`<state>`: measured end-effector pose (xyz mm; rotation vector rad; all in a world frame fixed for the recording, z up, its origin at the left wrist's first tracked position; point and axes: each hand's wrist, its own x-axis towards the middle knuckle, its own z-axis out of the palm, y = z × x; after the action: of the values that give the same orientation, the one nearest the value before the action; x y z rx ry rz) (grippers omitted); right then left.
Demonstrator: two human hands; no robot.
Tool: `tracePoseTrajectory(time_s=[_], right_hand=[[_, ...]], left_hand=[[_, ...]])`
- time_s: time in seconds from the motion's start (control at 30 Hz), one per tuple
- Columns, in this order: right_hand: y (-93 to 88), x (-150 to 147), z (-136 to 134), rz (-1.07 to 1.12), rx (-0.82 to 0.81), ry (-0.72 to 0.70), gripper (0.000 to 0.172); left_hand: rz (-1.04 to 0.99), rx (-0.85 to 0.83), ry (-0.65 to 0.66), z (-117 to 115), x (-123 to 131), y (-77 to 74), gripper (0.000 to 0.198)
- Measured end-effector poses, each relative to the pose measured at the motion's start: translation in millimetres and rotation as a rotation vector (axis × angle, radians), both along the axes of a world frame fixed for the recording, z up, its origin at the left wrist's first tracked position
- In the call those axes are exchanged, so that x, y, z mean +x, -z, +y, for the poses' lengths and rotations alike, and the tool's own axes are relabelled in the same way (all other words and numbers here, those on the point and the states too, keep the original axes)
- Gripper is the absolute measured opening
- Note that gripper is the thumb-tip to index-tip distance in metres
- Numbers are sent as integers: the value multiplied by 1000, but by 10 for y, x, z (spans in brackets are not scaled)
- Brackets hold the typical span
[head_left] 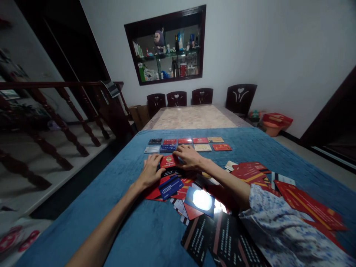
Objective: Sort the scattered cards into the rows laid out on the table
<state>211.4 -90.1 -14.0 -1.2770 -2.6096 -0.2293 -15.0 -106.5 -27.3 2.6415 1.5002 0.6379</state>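
A red card (pixel 168 161) with a round pale emblem is between my two hands, over a loose pile of cards on the blue cloth. My left hand (pixel 151 171) grips its left edge, fingers bent and thumb at the near side. At its right edge, my right hand (pixel 190 158) has its fingertips curled down on it. Whether more cards lie stacked under it I cannot tell. Just nearer lie a dark blue card (pixel 171 186), a light blue card (pixel 199 200) under glare, and black cards (pixel 198 235) with pale print. My right forearm hides part of the pile.
Beyond my hands, cards stand in two rows of small stacks, including a black one (pixel 155 141) and an orange one (pixel 215 139). More red cards (pixel 250 173) spread to the right. Blue cloth (pixel 125 148) covers the table's near part. Chairs (pixel 176 99) line the far end.
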Motion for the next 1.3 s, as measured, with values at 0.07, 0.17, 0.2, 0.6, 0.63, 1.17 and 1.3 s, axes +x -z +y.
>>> tracePoseTrajectory(time_s=[0.07,0.17,0.2,0.6,0.63,1.17,1.3], right_hand=[[0,28,12,-12,-9,-3,42],[-13,84,35,-37,-39,-14,44],[-24,106,39,-49,-51,-24,44],[-147,406,-88,-103,-83,26,44],[-161,436,-97,-107,-91,21,43],[-298,908,-95,-154,-119,71,36],[-340,1036,-43,-155,-133,84,31]], left_hand=[[32,-15,-5,-16,24,-19,48],[84,-29,2,-33,65,-49,48],[101,-33,8,-37,81,-62,48],[231,-54,93,-15,388,-211,43],[235,-57,96,-6,415,-214,44],[301,-66,151,130,937,-330,37],[315,-61,163,228,1073,-346,39]])
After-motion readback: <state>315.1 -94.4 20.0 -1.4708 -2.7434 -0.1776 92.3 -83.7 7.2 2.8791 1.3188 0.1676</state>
